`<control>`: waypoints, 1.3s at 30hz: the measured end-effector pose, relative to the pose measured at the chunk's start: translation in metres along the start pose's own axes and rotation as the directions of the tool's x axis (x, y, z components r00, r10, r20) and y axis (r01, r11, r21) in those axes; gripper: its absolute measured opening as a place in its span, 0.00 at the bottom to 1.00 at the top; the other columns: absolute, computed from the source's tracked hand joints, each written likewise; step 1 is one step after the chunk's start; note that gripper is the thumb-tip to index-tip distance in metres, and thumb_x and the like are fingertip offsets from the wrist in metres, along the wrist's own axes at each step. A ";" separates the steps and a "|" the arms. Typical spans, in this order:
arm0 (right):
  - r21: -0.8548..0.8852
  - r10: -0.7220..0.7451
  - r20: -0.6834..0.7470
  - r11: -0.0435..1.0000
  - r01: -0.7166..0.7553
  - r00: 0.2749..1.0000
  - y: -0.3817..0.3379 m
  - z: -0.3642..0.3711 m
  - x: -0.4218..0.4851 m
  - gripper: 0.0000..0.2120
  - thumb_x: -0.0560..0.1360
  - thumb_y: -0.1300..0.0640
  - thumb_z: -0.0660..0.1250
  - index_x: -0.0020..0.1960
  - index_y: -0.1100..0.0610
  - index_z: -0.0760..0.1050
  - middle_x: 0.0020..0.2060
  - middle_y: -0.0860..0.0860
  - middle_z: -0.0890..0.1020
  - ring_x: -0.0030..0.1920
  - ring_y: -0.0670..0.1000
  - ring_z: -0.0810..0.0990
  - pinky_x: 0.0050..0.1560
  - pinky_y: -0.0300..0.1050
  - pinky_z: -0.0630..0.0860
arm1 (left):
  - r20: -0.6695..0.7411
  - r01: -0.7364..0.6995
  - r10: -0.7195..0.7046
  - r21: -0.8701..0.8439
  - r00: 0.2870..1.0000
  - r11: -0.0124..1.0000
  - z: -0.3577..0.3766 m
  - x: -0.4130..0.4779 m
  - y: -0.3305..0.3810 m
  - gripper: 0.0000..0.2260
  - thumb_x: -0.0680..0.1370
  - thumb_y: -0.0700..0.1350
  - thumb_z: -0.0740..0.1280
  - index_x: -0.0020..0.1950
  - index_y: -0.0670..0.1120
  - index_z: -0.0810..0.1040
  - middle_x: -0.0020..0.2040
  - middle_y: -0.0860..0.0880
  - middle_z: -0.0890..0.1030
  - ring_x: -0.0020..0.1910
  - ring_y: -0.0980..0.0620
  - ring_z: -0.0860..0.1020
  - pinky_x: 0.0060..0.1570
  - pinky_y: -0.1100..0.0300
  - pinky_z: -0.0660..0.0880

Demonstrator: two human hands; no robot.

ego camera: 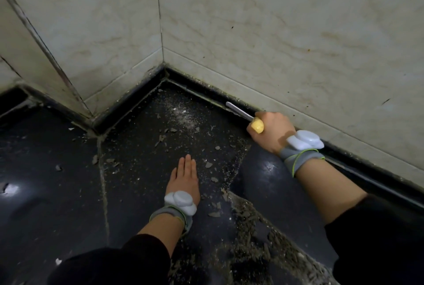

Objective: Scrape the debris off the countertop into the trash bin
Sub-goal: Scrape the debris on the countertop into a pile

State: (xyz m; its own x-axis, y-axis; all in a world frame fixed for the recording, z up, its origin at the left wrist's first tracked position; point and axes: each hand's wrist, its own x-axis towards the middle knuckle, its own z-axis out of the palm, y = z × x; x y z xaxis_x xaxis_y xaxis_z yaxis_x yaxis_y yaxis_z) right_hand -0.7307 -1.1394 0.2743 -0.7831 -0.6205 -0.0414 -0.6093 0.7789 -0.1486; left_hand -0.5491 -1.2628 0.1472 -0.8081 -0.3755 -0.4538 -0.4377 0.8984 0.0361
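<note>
Grey flakes and dust, the debris point(181, 121), lie scattered over the black countertop point(46, 170), thickest near the corner and in a heap point(250, 227) toward the front. My right hand point(271, 132) is closed around a scraper with a yellow handle point(257, 125). Its pale blade point(238, 111) lies along the seam where the counter meets the right wall. My left hand point(183, 177) rests flat on the counter, fingers straight and together, holding nothing. No trash bin is in view.
Beige tiled walls point(275, 43) close the corner behind and to the right, with a dark raised edge strip point(128, 105) at their foot. A wall column juts out at the left. A grout seam point(104, 183) runs across the counter.
</note>
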 end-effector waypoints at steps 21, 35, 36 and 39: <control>0.002 -0.056 0.082 0.998 0.056 0.995 -0.001 0.012 0.011 0.08 0.73 0.52 0.65 0.45 0.57 0.73 0.47 0.58 0.81 0.48 0.62 0.79 0.41 0.45 0.68 | 0.003 -0.005 0.005 -0.024 1.000 1.000 0.001 0.001 -0.001 0.26 0.84 0.43 0.45 0.77 0.38 0.35 0.78 0.42 0.35 0.77 0.44 0.39 0.76 0.51 0.47; 0.095 -0.273 0.229 0.961 0.258 0.934 -0.001 -0.029 -0.060 0.14 0.69 0.47 0.58 0.44 0.53 0.77 0.38 0.49 0.81 0.37 0.55 0.75 0.41 0.49 0.75 | 0.017 0.010 -0.010 -0.011 1.000 1.000 -0.004 -0.002 0.001 0.25 0.83 0.41 0.44 0.77 0.39 0.37 0.78 0.42 0.36 0.78 0.44 0.40 0.76 0.52 0.47; 0.106 -0.254 0.227 0.966 0.236 0.940 0.000 -0.031 -0.060 0.13 0.71 0.47 0.59 0.44 0.53 0.78 0.38 0.47 0.81 0.37 0.54 0.74 0.42 0.48 0.75 | 0.018 0.015 -0.014 -0.007 1.000 1.000 -0.004 -0.002 0.001 0.25 0.83 0.41 0.44 0.77 0.39 0.37 0.78 0.42 0.36 0.78 0.44 0.40 0.76 0.52 0.47; 0.102 -0.181 0.152 0.981 0.167 0.972 0.005 -0.033 -0.057 0.14 0.71 0.46 0.59 0.45 0.54 0.77 0.39 0.49 0.82 0.40 0.56 0.78 0.44 0.50 0.76 | 0.016 0.018 -0.018 -0.005 1.000 1.000 -0.004 -0.002 0.001 0.25 0.83 0.40 0.45 0.77 0.38 0.37 0.78 0.42 0.36 0.78 0.44 0.40 0.76 0.52 0.47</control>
State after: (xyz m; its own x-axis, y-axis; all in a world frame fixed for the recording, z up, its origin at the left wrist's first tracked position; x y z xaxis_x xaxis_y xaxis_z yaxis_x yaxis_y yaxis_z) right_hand -0.6934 -1.0971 0.3080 -0.6313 -0.7580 -0.1638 -0.7157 0.6509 -0.2532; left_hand -0.5495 -1.2620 0.1518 -0.7937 -0.3880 -0.4685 -0.4544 0.8902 0.0325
